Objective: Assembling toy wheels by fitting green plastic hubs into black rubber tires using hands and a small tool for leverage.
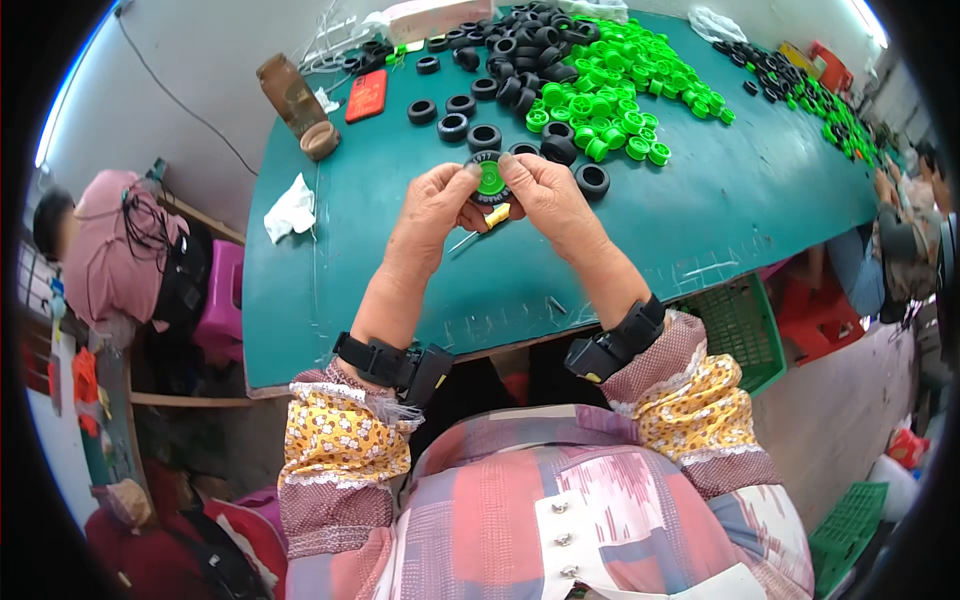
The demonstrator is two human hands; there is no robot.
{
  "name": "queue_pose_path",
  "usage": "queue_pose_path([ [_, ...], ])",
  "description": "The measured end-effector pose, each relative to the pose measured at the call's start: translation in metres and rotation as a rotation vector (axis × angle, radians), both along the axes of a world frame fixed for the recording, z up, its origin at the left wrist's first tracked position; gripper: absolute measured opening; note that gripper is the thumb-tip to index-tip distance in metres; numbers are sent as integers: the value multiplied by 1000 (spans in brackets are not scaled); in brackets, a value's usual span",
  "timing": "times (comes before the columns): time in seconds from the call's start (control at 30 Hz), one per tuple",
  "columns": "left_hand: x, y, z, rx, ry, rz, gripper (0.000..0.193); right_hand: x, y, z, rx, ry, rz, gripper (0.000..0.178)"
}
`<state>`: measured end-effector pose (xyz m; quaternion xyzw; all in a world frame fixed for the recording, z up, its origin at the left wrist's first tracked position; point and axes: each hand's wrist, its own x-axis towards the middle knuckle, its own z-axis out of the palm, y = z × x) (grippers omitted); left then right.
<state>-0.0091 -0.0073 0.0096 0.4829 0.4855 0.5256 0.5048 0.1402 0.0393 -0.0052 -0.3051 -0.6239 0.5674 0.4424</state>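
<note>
Between both hands, above the near part of the table, is a toy wheel (491,181): a black tyre with a bright green hub in it. My left hand (436,208) pinches its left edge, thumb on top and fingers curled beneath. On the opposite edge my right hand (548,196) grips it the same way. Just under the wheel shows a small tool with a yellow handle (497,215) and a thin metal shaft; I cannot tell whether it lies on the table or touches my fingers. Loose black tyres (485,138) lie just beyond my hands.
A heap of green hubs (640,75) and more black tyres (535,40) cover the back of the green table (380,310). At left stand a brown jar (287,95), a red phone (367,96) and crumpled tissue (291,209). Other people work at far right. A green crate (740,330) sits below the edge.
</note>
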Motion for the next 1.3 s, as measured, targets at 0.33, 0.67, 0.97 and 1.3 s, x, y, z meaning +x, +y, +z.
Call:
queue_pose_path([
  [0.33,18,-19,16,65,-52,-29,26,16,-8,16,66,-15,-26,34],
  [0.67,26,-20,15,147,64,-20,27,18,-9,18,74,37,-59,23],
  [0.97,11,-2,33,203,73,-44,25,11,16,38,-54,151,113,22],
  [1.3,-11,-9,5,49,-157,31,29,-11,18,-1,-320,221,290,30],
])
